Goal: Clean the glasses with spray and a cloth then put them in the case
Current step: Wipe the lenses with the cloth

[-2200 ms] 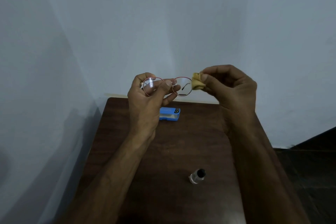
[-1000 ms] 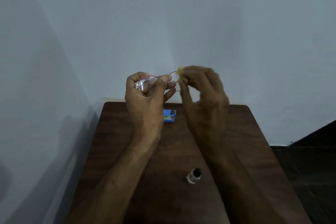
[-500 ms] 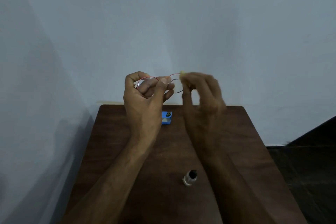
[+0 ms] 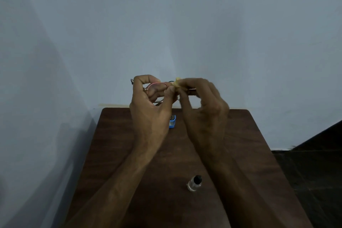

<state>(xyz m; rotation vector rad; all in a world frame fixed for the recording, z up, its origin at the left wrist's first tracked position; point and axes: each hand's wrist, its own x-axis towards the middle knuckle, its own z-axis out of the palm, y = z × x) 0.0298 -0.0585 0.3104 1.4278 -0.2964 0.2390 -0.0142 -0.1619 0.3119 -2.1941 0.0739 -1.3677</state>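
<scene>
The thin red-rimmed round glasses are held up in the air above the far end of the table. My left hand grips their left lens rim between thumb and fingers. My right hand pinches a small yellow cloth against the right lens, which the hand mostly hides. The blue case lies on the table under my hands, largely covered by them. A small clear spray bottle with a black top stands on the near part of the table.
The dark wooden table stands in a corner, with pale walls on the left and behind it. Dark floor shows to the right of the table.
My right hand has moved left from the right lens's outer edge onto that lens, pressing the cloth to it. The glasses have tilted flatter. The view has shifted slightly.
</scene>
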